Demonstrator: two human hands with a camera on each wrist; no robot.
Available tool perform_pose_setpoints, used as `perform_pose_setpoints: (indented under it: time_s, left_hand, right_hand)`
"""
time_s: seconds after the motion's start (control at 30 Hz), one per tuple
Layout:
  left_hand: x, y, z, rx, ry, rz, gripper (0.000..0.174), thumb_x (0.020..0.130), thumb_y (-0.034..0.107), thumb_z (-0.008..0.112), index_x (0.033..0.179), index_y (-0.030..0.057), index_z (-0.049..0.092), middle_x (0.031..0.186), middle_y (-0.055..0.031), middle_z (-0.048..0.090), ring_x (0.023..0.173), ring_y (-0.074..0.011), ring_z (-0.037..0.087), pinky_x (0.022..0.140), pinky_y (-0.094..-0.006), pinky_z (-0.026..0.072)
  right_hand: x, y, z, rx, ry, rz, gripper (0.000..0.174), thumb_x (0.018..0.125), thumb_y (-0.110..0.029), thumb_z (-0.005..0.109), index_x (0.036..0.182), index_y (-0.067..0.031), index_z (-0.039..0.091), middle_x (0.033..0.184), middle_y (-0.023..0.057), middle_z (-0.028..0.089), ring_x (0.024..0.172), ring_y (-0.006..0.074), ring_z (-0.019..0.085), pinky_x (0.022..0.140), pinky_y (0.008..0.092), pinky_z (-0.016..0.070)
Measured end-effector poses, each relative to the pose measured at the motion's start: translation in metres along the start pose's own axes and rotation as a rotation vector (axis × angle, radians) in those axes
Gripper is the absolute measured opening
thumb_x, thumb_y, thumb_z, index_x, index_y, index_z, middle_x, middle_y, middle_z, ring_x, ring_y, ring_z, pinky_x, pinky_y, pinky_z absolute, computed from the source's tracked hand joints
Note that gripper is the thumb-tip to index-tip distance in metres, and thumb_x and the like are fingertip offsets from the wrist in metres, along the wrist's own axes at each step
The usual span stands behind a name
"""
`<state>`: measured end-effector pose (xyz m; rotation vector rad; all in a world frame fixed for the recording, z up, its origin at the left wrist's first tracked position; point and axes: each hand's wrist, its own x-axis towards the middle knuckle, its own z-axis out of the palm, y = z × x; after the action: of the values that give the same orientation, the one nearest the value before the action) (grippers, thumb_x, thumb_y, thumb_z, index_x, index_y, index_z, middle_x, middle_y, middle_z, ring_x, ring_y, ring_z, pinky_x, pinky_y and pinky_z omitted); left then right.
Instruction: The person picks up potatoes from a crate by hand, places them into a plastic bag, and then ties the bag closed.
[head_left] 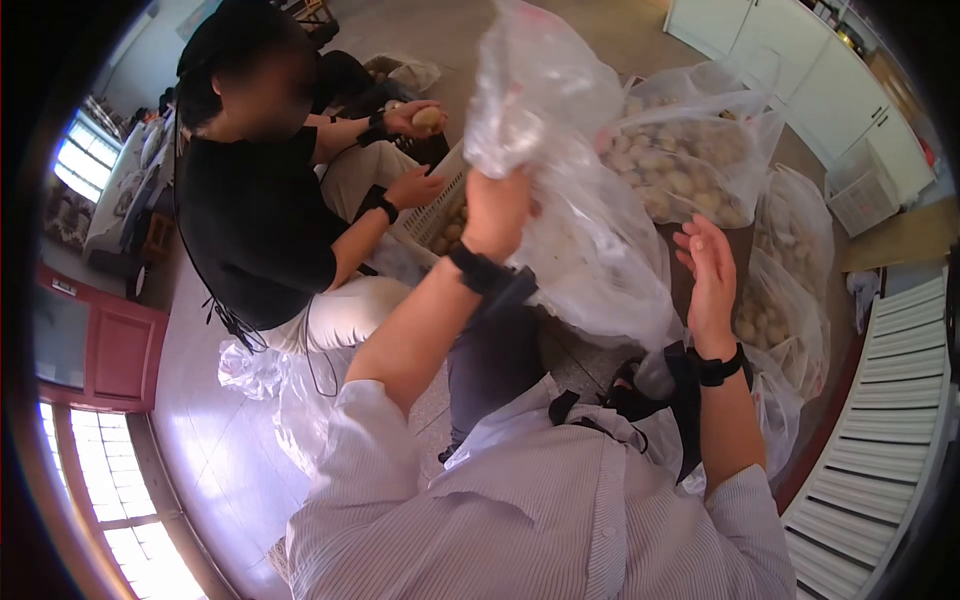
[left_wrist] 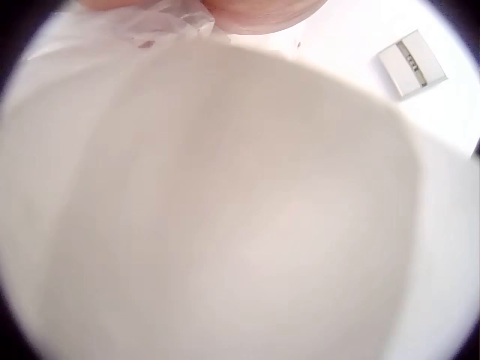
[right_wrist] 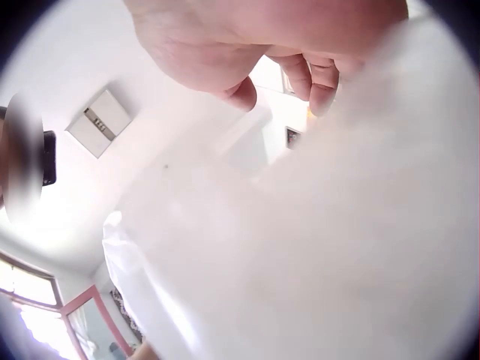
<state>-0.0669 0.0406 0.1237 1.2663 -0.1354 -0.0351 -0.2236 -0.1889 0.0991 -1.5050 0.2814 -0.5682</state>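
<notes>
The clear plastic bag (head_left: 590, 245) hangs in the air before the person in the striped shirt (head_left: 520, 530), and the left grip (head_left: 497, 213) is the one that has it: fingers curled round a gathered fold at the bag's left edge. From there the film goes two ways, a crumpled bunch standing above the knuckles and a wider, looser body falling down and to the right, so the long axis slants from upper left to lower right, its low end near the right wrist strap (head_left: 718, 370). The right grip (head_left: 712, 265) stands just beyond that side, fingers up and loosely spread, pinching nothing that I can see; whether the film brushes that strap I can't tell. The film is thin, milky and wrinkled, shiny where light catches it, with faint pinkish marks near the top and no contents I can make out. Beyond it, on the floor (head_left: 190, 410), sits a filled bag (head_left: 690, 165) of round, tan, potato-like produce.
</notes>
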Motion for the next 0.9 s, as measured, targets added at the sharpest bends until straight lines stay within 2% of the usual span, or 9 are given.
perform_pose_setpoints:
  time_s: [0.33,0.4,0.43,0.53,0.57,0.63,0.7,0.8,0.9]
  left_hand:
    - [-0.009,0.116,-0.132,-0.165,0.201,-0.187,0.034,0.092,0.005,0.061,0.124,-0.0027,0.058,0.11,-0.0124,0.067,0.094,-0.0267,0.068,0.083,-0.0403,0.0567]
    - [-0.021,0.129,-0.197,-0.303,0.076,-0.247,0.038,0.095,0.021,0.054,0.126,-0.0001,0.059,0.116,-0.012,0.068,0.1,-0.0268,0.068,0.089,-0.0425,0.0553]
    - [-0.046,0.148,-0.198,-0.115,0.273,-0.183,0.04,0.094,0.023,0.051,0.125,-0.0004,0.059,0.117,-0.0109,0.068,0.104,-0.0259,0.067,0.093,-0.0411,0.0539]
    - [-0.066,0.116,-0.422,-0.168,-0.035,-0.027,0.041,0.092,0.022,0.051,0.127,0.0013,0.058,0.123,-0.0174,0.064,0.11,-0.0265,0.064,0.094,-0.0392,0.0529]
    - [-0.09,0.111,-0.445,-0.118,0.363,0.028,0.036,0.094,0.022,0.052,0.121,-0.0005,0.062,0.12,-0.0178,0.065,0.108,-0.0261,0.064,0.092,-0.0356,0.0526]
    - [-0.131,0.113,-0.512,0.595,0.147,0.227,0.035,0.095,0.018,0.054,0.121,-0.003,0.063,0.119,-0.0146,0.066,0.106,-0.0236,0.063,0.09,-0.0347,0.05]
    - [-0.183,0.118,-0.506,0.144,0.374,0.095,0.039,0.093,0.018,0.053,0.123,-0.0044,0.063,0.12,-0.0109,0.065,0.108,-0.0213,0.061,0.092,-0.0349,0.0487]
    - [-0.251,0.101,-0.576,0.225,0.615,-0.059,0.03,0.092,0.021,0.052,0.108,0.0018,0.069,0.104,-0.0072,0.068,0.097,-0.021,0.063,0.087,-0.0347,0.0505]
    - [-0.32,0.072,-0.658,1.225,0.891,-0.296,0.027,0.091,0.022,0.057,0.108,0.0055,0.07,0.096,-0.0082,0.071,0.084,-0.0218,0.066,0.077,-0.0386,0.0536]
  right_hand:
    - [0.0,0.076,-0.064,0.045,0.064,0.313,0.039,0.1,-0.03,0.055,0.131,-0.0069,0.054,0.12,0.0061,0.061,0.091,0.0167,0.065,0.077,0.0302,0.0502]
    - [0.001,0.073,-0.058,0.047,0.109,0.41,0.04,0.099,-0.033,0.057,0.13,-0.0083,0.054,0.12,0.0059,0.061,0.088,0.0175,0.065,0.075,0.0301,0.0501]
    - [0.003,0.078,-0.059,0.042,0.089,0.427,0.041,0.098,-0.035,0.058,0.13,-0.0097,0.053,0.121,0.0059,0.06,0.087,0.0182,0.066,0.074,0.03,0.0499]
    - [0.005,0.085,-0.056,0.031,0.05,0.461,0.04,0.096,-0.035,0.059,0.128,-0.0111,0.054,0.12,0.0056,0.06,0.084,0.019,0.067,0.072,0.0301,0.05]
    - [0.005,0.086,-0.054,0.024,0.03,0.478,0.039,0.096,-0.033,0.059,0.127,-0.0111,0.054,0.118,0.0053,0.06,0.084,0.0192,0.067,0.071,0.0304,0.0502]
    - [0.007,0.09,-0.051,0.012,0.012,0.502,0.038,0.095,-0.031,0.06,0.127,-0.0113,0.054,0.117,0.005,0.06,0.083,0.0194,0.067,0.07,0.0306,0.0503]
    - [0.009,0.096,-0.052,-0.004,-0.003,0.523,0.037,0.094,-0.029,0.06,0.126,-0.0115,0.055,0.115,0.0047,0.061,0.082,0.0196,0.067,0.069,0.0309,0.0504]
    - [0.008,0.108,-0.059,0.015,-0.019,0.549,0.037,0.092,-0.028,0.062,0.124,-0.012,0.055,0.112,0.0039,0.061,0.08,0.02,0.067,0.066,0.031,0.0508]
    - [0.006,0.115,-0.071,-0.003,-0.014,0.576,0.042,0.089,-0.027,0.067,0.126,-0.0127,0.052,0.112,0.0033,0.062,0.078,0.0206,0.068,0.064,0.0312,0.0517]
